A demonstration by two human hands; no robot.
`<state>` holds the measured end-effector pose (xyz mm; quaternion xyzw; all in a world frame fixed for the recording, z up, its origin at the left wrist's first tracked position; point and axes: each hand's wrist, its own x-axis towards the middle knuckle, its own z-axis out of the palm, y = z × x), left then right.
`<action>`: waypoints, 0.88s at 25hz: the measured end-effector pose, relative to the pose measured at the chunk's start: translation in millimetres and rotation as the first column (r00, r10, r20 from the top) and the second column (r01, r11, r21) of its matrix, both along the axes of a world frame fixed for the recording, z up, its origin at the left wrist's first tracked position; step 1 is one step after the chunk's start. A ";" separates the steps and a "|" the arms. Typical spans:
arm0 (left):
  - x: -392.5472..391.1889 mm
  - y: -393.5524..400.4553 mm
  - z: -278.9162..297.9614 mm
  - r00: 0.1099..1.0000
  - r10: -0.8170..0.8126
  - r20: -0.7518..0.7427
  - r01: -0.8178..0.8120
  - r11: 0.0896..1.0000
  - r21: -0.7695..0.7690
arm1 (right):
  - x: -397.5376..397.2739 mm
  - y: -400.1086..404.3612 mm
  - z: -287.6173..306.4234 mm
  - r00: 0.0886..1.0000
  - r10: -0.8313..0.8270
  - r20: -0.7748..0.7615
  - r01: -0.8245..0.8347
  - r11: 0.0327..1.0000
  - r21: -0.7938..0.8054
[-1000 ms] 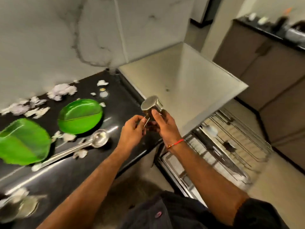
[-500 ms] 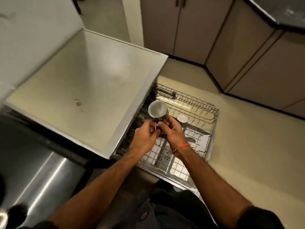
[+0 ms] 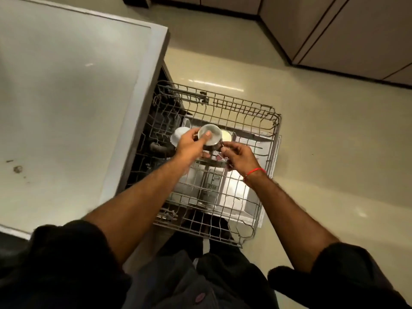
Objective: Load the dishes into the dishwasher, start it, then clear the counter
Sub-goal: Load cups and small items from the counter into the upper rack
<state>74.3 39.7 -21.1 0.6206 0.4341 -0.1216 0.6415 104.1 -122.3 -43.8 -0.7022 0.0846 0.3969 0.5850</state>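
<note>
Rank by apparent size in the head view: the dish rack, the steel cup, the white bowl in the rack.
1. Rack, by far the largest.
2 and 3. Cup and white bowl: unsure. The cup, held above the rack by the left hand, is nearer the camera, and the hand hides part of the bowl.

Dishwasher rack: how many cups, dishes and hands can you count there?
Steel cup: 1
White dishes in the rack: 2
Hands: 2, the left hand and the right hand, both on the cup
Total: 5
</note>
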 end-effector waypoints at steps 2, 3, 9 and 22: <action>28.3 12.0 -22.8 0.992 0.116 -0.047 -0.116 0.993 0.003 | 23.4 5.8 -23.7 0.997 -0.073 -0.020 0.072 0.996 -0.057; 42.6 19.2 -33.2 0.987 0.144 -0.070 -0.145 0.989 -0.011 | 36.5 11.1 -35.2 0.995 -0.100 -0.018 0.098 0.991 -0.087; 113.6 54.6 -114.9 0.971 0.150 -0.187 -0.120 0.980 0.159 | 109.2 58.7 -116.5 0.996 -0.033 0.089 0.059 0.949 -0.309; 133.0 86.0 -177.9 0.980 0.120 -0.157 -0.042 0.904 0.425 | 114.9 64.8 -148.5 0.983 0.019 0.180 0.045 0.939 -0.342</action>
